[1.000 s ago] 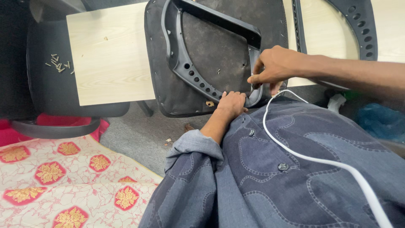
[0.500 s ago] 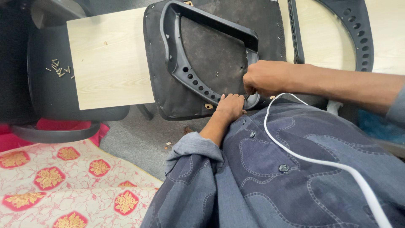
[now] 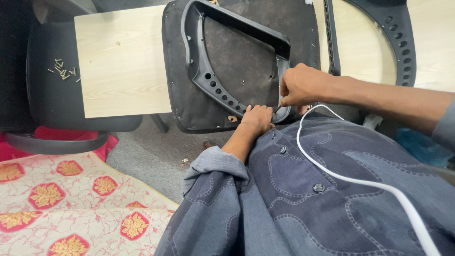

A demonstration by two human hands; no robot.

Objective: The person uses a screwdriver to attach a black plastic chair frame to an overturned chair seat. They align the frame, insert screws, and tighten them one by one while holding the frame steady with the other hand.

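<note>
Two hands meet at the near corner of the black armrest frame (image 3: 222, 61), which lies on the upturned seat base (image 3: 246, 61). Left hand (image 3: 257, 118) presses the frame's rim, fingers curled. Right hand (image 3: 301, 85) pinches something small there, likely a fastener being seated; the item itself is hidden. Loose screws (image 3: 61, 68) lie well apart.

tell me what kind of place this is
Probably a small furniture workshop or an office room where chairs get put together. An upturned chair seat with a black plastic armrest frame lies on a pale wooden board, loose screws sit on another chair, and both hands work at the frame's corner.
</note>
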